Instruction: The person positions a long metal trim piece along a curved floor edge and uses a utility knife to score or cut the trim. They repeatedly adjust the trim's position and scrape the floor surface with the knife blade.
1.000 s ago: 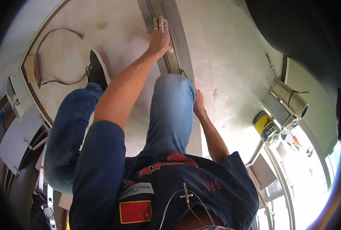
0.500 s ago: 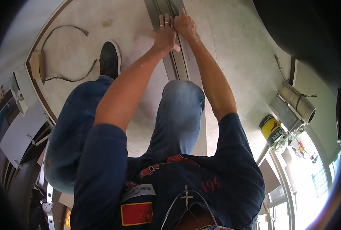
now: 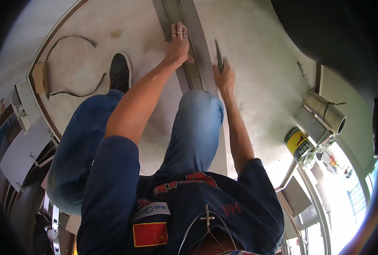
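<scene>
A long grey metal rail (image 3: 197,46) lies on the concrete floor (image 3: 261,63) and runs away from me. My left hand (image 3: 178,42), with rings on two fingers, presses flat on the rail at the top of the view. My right hand (image 3: 226,78) is just right of the rail, above my bent knee (image 3: 199,106), and grips a thin dark tool (image 3: 218,54) that points away from me. I cannot tell what kind of tool it is. The tool's tip hangs close to the rail's right edge.
My black shoe (image 3: 120,72) rests on the floor at the left, next to a looping dark cable (image 3: 76,63). A yellow can (image 3: 298,144) and a taped roll (image 3: 327,112) sit at the right. Pale boards (image 3: 23,148) lean at the far left.
My right hand rose from the floor beside my knee to the rail, then drew back a little to the right with the thin tool. My left hand stayed on the rail.
</scene>
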### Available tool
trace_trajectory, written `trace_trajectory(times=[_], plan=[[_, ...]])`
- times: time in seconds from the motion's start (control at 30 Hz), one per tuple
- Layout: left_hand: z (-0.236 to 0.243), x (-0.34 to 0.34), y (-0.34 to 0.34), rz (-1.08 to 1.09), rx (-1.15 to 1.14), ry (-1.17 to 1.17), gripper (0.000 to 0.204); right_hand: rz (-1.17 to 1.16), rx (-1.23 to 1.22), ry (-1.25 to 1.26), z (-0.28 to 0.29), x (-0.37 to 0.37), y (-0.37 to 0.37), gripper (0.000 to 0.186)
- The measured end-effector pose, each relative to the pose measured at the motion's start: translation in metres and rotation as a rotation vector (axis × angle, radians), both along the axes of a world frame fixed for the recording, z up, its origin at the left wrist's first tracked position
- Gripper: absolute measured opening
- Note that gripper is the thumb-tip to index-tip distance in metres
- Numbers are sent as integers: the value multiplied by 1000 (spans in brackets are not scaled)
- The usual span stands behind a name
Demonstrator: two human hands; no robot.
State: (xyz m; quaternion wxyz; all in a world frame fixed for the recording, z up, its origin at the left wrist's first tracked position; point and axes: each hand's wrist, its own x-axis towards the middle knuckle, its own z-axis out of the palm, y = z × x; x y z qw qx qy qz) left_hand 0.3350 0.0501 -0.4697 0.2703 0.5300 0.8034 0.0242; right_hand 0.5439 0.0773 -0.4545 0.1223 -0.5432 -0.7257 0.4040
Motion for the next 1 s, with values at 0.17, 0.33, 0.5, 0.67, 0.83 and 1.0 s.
trace_trajectory(times=[0.17, 0.33, 0.5, 0.67, 0.83, 1.0], plan=[[1, 4, 8, 28, -25, 7, 132, -59, 299, 41, -29, -94, 70, 27], [8, 2, 5, 58, -62, 3, 131, -60, 319, -18, -32, -119, 48, 28], [6, 1, 3, 20, -2, -15, 130, -175, 140, 160, -53, -121, 63, 26], [5, 1, 3, -1, 19, -12, 129, -175, -128, 185, -71, -119, 98, 28], [15, 3, 6, -26, -55, 45, 132, -150, -134, 20, -71, -125, 108, 25], [1, -1, 4, -1, -18, 37, 131, -157, -210, 80, -56, -130, 102, 26]])
